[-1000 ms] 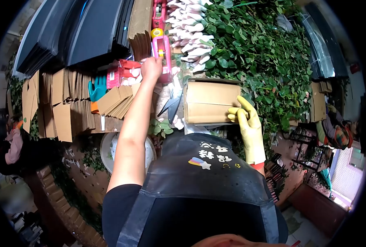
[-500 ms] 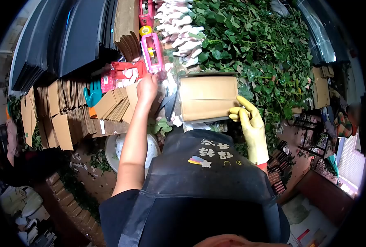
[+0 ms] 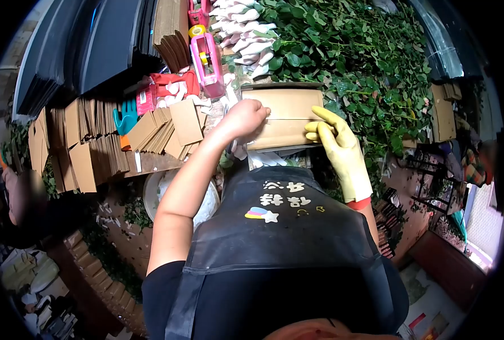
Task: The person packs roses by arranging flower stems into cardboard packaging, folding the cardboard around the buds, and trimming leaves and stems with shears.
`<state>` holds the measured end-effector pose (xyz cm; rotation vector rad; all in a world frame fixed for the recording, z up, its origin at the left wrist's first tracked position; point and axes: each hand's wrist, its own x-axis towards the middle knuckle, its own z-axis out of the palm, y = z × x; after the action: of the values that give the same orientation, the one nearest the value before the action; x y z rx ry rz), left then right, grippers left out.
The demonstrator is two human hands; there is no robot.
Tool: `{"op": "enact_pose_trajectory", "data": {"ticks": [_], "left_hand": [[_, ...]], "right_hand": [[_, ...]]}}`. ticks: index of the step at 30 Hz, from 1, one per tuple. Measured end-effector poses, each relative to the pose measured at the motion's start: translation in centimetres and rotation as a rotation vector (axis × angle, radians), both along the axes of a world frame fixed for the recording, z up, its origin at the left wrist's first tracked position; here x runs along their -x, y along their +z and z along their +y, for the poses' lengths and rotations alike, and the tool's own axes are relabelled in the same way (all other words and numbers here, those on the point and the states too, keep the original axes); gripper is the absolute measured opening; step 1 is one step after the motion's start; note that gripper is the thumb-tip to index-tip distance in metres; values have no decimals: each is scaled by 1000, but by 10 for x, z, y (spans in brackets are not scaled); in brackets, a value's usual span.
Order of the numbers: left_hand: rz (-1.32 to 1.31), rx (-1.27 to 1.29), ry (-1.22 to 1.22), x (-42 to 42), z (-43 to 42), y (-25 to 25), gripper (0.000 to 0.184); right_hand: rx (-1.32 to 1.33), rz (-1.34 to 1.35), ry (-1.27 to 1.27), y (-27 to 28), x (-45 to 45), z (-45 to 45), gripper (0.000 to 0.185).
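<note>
In front of my apron lies a brown cardboard wrap (image 3: 289,133), its two panels meeting along a seam, with darker board edges around it. My bare left hand (image 3: 249,117) is over its left side with fingers pinched near the seam; what they hold, if anything, is too small to make out. My right hand (image 3: 338,141), in a yellow rubber glove, is at the right edge of the wrap, fingers stretched and apart near the seam. A pink tape dispenser (image 3: 211,76) with a yellow roll stands beyond my left hand.
Leafy green stems (image 3: 354,62) cover the table's right side, beside a stack of pale wrapped pieces (image 3: 249,37). Cardboard pieces (image 3: 107,144), a teal glove (image 3: 126,117) and dark board stacks (image 3: 110,51) are at left. A white bucket (image 3: 153,192) stands below the table edge.
My left hand has moved from the tape dispenser, right and toward me, onto the left of the cardboard wrap. My gloved right hand stays at the wrap's right edge.
</note>
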<state>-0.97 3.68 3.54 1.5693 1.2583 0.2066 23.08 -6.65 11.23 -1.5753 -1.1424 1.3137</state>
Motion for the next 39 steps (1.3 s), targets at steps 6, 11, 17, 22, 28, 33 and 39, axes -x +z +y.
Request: {"op": "enact_pose_trajectory", "data": {"ticks": [6,11,17,22,28,33,39], "left_hand": [[467,-270,-105,-12,-12,21,44],[423,-26,-269,11,-29,36,47],[212,-416,16,31,-41,33,42],[239,-736,201,10,-58,-8,87],[-113,-572,340,40,-57,-39,106],[233,-839,756,88,29,-93,56],[-1,-381,696,105,88,-119,36]], "right_hand": [[-13,2,56,0,5,1,34],[-16,-26,85,-8,-1,-1,35],[12,-27,84,-8,1,-2,36],[24,-113,137,3,15,2,37],[43,-82,67,-1,16,-2,36],[18,-46,24,-8,33,-3,31],[82,-66,159,-5,52,4,16]]}}
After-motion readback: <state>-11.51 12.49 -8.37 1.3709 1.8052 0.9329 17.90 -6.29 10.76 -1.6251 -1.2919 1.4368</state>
